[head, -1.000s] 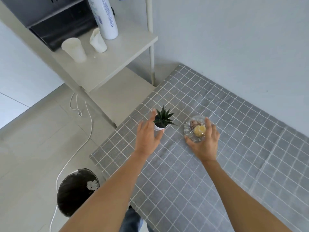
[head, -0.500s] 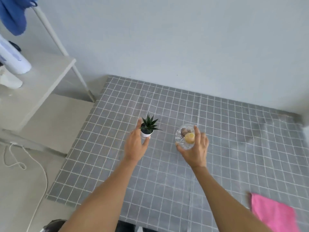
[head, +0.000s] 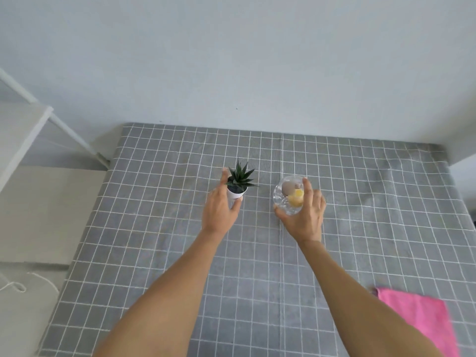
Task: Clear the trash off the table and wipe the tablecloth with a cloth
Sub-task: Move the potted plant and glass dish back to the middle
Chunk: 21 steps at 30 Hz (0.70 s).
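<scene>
Left hand curled round the white pot of the small succulent, thumb under, fingers behind. Right hand grips the clear glass dish from its near side. Both items stand on the checked tablecloth. Pink cloth lies flat, behind and to the right of the right hand; judged that hand's pickup, being nearer.
</scene>
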Each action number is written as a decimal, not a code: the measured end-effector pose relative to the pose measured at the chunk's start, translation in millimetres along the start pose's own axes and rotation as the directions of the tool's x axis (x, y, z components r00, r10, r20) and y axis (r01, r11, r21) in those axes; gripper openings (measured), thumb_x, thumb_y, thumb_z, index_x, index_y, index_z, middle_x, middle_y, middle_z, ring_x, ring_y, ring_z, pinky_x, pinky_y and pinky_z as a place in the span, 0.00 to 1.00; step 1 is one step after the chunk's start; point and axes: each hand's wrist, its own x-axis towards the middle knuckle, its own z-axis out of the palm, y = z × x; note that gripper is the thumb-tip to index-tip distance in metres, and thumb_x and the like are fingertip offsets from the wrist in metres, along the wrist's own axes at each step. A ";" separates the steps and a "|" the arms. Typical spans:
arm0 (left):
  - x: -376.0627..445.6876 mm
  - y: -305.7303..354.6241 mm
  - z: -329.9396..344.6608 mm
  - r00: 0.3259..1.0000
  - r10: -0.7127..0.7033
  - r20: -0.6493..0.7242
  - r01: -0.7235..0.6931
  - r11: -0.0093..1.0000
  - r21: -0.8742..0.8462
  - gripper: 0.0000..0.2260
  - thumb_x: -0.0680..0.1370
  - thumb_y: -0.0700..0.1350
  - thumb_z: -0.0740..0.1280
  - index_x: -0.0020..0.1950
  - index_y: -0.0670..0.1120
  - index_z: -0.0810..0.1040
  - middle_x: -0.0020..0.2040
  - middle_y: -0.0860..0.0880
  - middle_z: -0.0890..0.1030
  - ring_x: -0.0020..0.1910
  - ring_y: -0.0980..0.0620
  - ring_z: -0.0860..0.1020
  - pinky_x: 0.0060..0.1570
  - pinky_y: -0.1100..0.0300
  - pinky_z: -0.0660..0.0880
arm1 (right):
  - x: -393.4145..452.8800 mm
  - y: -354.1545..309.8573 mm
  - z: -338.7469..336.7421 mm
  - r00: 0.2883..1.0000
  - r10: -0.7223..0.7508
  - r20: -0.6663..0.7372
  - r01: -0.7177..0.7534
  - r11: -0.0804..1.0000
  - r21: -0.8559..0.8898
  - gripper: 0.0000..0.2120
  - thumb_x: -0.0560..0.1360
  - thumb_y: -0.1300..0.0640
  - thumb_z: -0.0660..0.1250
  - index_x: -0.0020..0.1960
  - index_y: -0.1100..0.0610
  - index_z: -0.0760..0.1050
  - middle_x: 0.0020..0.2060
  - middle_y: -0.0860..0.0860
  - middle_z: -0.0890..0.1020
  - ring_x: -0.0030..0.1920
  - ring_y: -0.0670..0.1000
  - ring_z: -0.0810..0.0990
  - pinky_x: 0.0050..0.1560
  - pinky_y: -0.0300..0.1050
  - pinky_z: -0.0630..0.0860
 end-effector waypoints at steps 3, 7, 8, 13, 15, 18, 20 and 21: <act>9.6 -0.8 15.1 1.000 0.000 -0.002 0.000 1.000 -0.010 0.35 0.74 0.44 0.71 0.76 0.40 0.59 0.58 0.43 0.80 0.52 0.42 0.80 0.48 0.52 0.75 | 16.6 4.8 7.4 1.000 0.017 0.006 -0.017 1.000 -0.002 0.45 0.63 0.36 0.69 0.74 0.50 0.56 0.57 0.61 0.71 0.56 0.63 0.71 0.62 0.60 0.67; 22.6 8.0 32.0 1.000 -0.010 0.013 0.010 0.998 -0.057 0.35 0.74 0.44 0.71 0.76 0.40 0.58 0.64 0.43 0.77 0.56 0.43 0.79 0.49 0.50 0.76 | 36.8 13.5 12.0 1.000 0.008 -0.002 -0.008 1.000 -0.019 0.46 0.63 0.38 0.72 0.74 0.51 0.56 0.57 0.61 0.71 0.57 0.63 0.71 0.63 0.58 0.66; 25.2 11.7 36.5 1.000 -0.002 0.020 0.003 0.998 -0.063 0.35 0.74 0.44 0.71 0.76 0.40 0.58 0.64 0.43 0.77 0.55 0.43 0.79 0.49 0.51 0.76 | 40.3 17.2 12.3 1.000 0.007 -0.008 -0.008 1.000 -0.029 0.46 0.63 0.39 0.73 0.74 0.52 0.56 0.56 0.61 0.71 0.57 0.63 0.71 0.64 0.59 0.65; 31.7 22.3 63.2 0.997 -0.012 0.070 0.019 0.995 -0.094 0.28 0.74 0.45 0.71 0.71 0.36 0.67 0.65 0.42 0.76 0.53 0.45 0.80 0.47 0.50 0.78 | 45.6 31.7 12.4 0.999 0.041 0.025 -0.041 0.999 -0.008 0.48 0.64 0.39 0.75 0.75 0.53 0.56 0.60 0.60 0.70 0.60 0.62 0.69 0.65 0.57 0.63; 32.0 22.8 72.4 0.996 -0.040 0.083 0.047 0.995 -0.087 0.25 0.74 0.46 0.71 0.66 0.34 0.70 0.64 0.42 0.77 0.48 0.46 0.80 0.44 0.51 0.78 | 43.3 33.3 12.2 0.998 0.039 0.055 -0.038 0.999 -0.018 0.48 0.65 0.37 0.74 0.75 0.52 0.54 0.65 0.61 0.68 0.65 0.63 0.67 0.67 0.59 0.63; 29.3 25.8 76.9 0.994 -0.081 0.080 0.088 0.993 -0.085 0.23 0.75 0.47 0.70 0.63 0.33 0.72 0.51 0.44 0.80 0.45 0.49 0.79 0.45 0.53 0.77 | 36.6 31.7 8.9 0.995 0.056 0.077 -0.045 0.989 -0.138 0.49 0.67 0.31 0.68 0.77 0.51 0.49 0.73 0.65 0.60 0.72 0.64 0.60 0.73 0.61 0.56; 27.3 26.8 77.4 0.992 -0.084 0.090 0.091 0.994 -0.069 0.24 0.76 0.49 0.70 0.63 0.32 0.72 0.50 0.45 0.79 0.46 0.49 0.78 0.48 0.58 0.75 | 35.4 30.2 5.6 0.994 0.061 0.094 -0.040 0.976 -0.215 0.48 0.69 0.29 0.63 0.78 0.50 0.47 0.75 0.66 0.54 0.74 0.64 0.57 0.74 0.61 0.50; 27.1 27.3 77.7 0.991 -0.076 0.109 0.082 0.995 -0.056 0.25 0.76 0.50 0.69 0.63 0.32 0.71 0.54 0.43 0.79 0.49 0.48 0.78 0.49 0.61 0.72 | 35.8 29.9 4.1 0.993 0.053 0.104 -0.027 0.972 -0.234 0.47 0.70 0.29 0.61 0.78 0.51 0.46 0.75 0.66 0.52 0.75 0.64 0.56 0.75 0.61 0.49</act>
